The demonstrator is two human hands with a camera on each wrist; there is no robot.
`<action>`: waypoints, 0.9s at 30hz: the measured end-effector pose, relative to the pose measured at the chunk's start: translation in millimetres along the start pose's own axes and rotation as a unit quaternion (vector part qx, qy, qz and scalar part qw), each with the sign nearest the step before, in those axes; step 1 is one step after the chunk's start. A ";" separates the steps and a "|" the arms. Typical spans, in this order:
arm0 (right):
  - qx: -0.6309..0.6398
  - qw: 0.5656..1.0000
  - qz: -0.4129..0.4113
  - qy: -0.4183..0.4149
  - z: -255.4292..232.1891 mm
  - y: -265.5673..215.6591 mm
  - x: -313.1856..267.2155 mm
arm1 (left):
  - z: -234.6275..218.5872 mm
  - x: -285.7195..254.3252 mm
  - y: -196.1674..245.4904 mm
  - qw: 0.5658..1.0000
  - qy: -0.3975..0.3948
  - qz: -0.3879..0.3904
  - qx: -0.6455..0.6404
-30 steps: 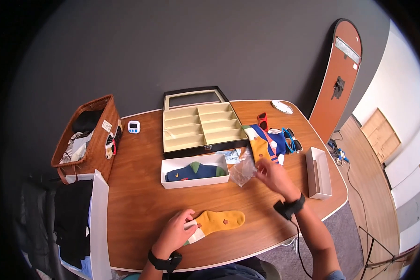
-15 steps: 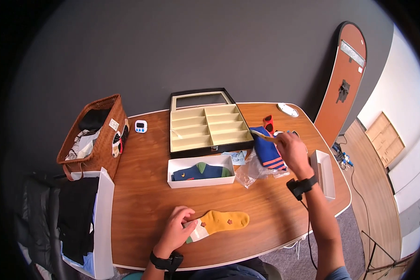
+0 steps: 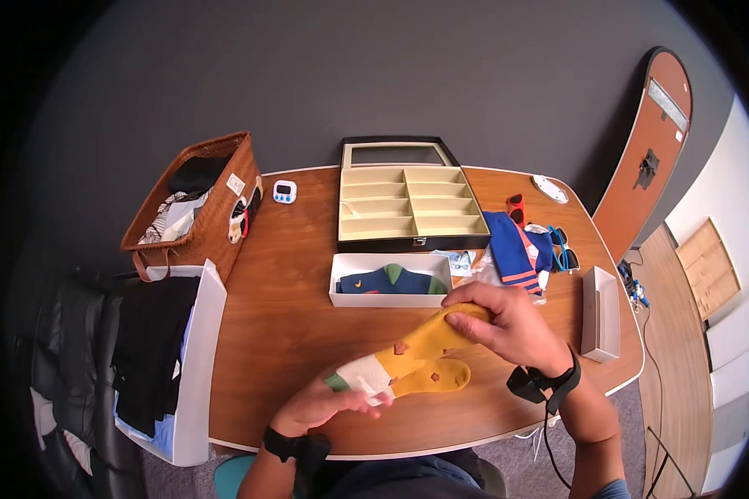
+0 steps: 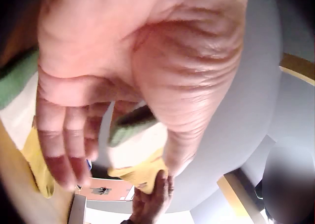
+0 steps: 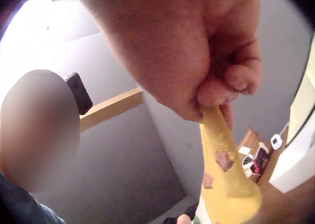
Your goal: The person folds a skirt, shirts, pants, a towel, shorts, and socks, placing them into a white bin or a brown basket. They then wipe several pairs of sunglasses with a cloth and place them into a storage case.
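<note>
A yellow sock (image 3: pixel 420 339) with brown patches, a white band and a green cuff stretches between both hands over the table. My right hand (image 3: pixel 516 328) pinches its toe end between thumb and fingers. At the cuff end is my left hand (image 3: pixel 329 403), its thumb and index finger on either side of the cuff in the left wrist view. A matching yellow sock (image 3: pixel 441 378) lies flat on the table beneath, partly covered by the first. Behind them, a white box (image 3: pixel 334 291) contains a folded navy-and-green sock (image 3: pixel 374 282).
A black case (image 3: pixel 379 246) with cream compartments stands at the back. To its right are blue striped fabric (image 3: pixel 512 254), red sunglasses (image 3: pixel 516 208) and blue sunglasses (image 3: pixel 564 249). A white tray-like box (image 3: pixel 599 324) sits far right; a wicker basket (image 3: pixel 212 224) and white timer (image 3: pixel 285 192) are left.
My right hand has brought a yellow sock from the pile at the right to above the sock on the table. My left hand has turned and moved to its cuff.
</note>
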State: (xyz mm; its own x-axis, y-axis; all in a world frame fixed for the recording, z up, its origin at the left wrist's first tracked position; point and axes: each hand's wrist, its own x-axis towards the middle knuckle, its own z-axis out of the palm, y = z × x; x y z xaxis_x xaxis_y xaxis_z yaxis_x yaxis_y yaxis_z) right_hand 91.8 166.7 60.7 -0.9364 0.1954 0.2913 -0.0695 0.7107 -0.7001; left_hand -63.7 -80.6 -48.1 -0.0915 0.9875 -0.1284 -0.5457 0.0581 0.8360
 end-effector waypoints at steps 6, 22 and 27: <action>0.069 0.973 0.201 -0.092 12.8 30.6 -20.7 | -13.4 -2.7 -6.4 0.931 0.175 0.071 0.313; -0.097 0.979 0.166 -0.075 40.3 62.4 -68.4 | -7.4 0.0 -17.8 0.739 0.179 0.090 0.643; -0.090 0.975 0.160 -0.124 58.9 79.2 -66.1 | -8.2 2.7 -29.3 0.727 0.180 0.094 0.656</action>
State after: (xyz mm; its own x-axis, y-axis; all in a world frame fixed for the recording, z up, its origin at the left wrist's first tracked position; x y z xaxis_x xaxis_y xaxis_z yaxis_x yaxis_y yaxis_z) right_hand 127.9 170.3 -52.4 -0.9562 0.2731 -0.1057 0.2806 0.7511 -0.5976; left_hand -54.8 -80.9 -77.3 -0.4034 0.9071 0.1200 0.7467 0.2505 0.6162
